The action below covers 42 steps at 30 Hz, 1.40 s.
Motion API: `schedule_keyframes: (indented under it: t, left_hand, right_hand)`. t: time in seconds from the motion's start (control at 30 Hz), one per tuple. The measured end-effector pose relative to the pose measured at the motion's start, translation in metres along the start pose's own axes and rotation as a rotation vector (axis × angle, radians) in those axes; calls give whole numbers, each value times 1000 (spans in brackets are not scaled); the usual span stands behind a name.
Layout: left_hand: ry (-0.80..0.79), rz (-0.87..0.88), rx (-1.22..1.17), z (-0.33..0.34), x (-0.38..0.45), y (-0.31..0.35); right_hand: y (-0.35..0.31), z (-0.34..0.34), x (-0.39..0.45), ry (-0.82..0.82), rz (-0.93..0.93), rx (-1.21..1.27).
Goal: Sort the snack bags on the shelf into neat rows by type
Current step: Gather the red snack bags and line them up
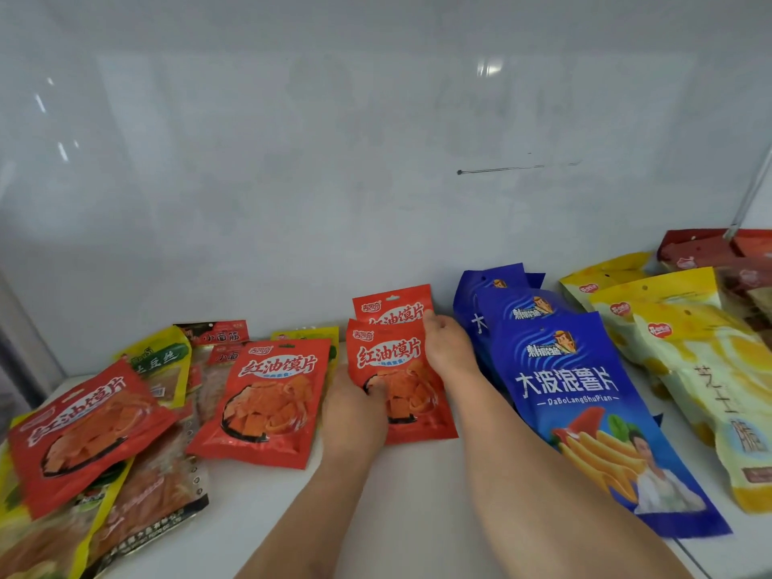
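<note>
**Operator:** What are my hands doing at this moment, and where is the bag I am working on?

**Guide:** You are handling the front red bag [397,382], which is lying flat on the white shelf [376,516], overlapping a second red bag [392,305] behind it. Your left hand [355,411] is gripping its lower left edge, thumb lying on the printed face. Your right hand [447,348] is resting along its upper right edge; whether those fingers are curling under the edge, you cannot tell from this view. The row of blue bags [568,394] is sitting just beside it on the right, with yellow bags [685,369] beyond.

**Operator:** How is the bag going to behave?

**Guide:** In all likelihood it is light and glossy, so it is apt to slide. The film is soft, and the contents are probably brittle slices. You are advised to be holding the sealed side edges, not pressing the middle.

**Operator:** What remains?

**Guide:** Two matching red bags, the middle one [267,403] and the far-left one [83,428], are waiting near the mixed pile [167,369].
</note>
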State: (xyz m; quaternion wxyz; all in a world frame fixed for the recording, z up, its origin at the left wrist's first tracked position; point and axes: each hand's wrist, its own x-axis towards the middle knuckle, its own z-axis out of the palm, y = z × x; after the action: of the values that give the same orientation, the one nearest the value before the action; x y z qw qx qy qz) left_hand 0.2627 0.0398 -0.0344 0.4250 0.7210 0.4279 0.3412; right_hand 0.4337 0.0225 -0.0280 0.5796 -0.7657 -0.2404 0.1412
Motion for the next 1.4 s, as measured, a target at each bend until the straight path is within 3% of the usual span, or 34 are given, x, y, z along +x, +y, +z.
schedule_keyframes:
  t: [0.43,0.8,1.1,1.4]
  left_hand:
    - [57,1,322,26,9,2]
    - [32,8,273,8,5,11]
    - [200,121,355,-43,-16,13]
    - [296,84,412,-139,-7,-11]
  right_hand:
    - [3,8,4,-20,-77,-354]
    - [-11,16,-13,50,-172,-656]
    - [-39,45,-68,-97,-481,-582]
    - [-51,99,-137,-146,-437,-609]
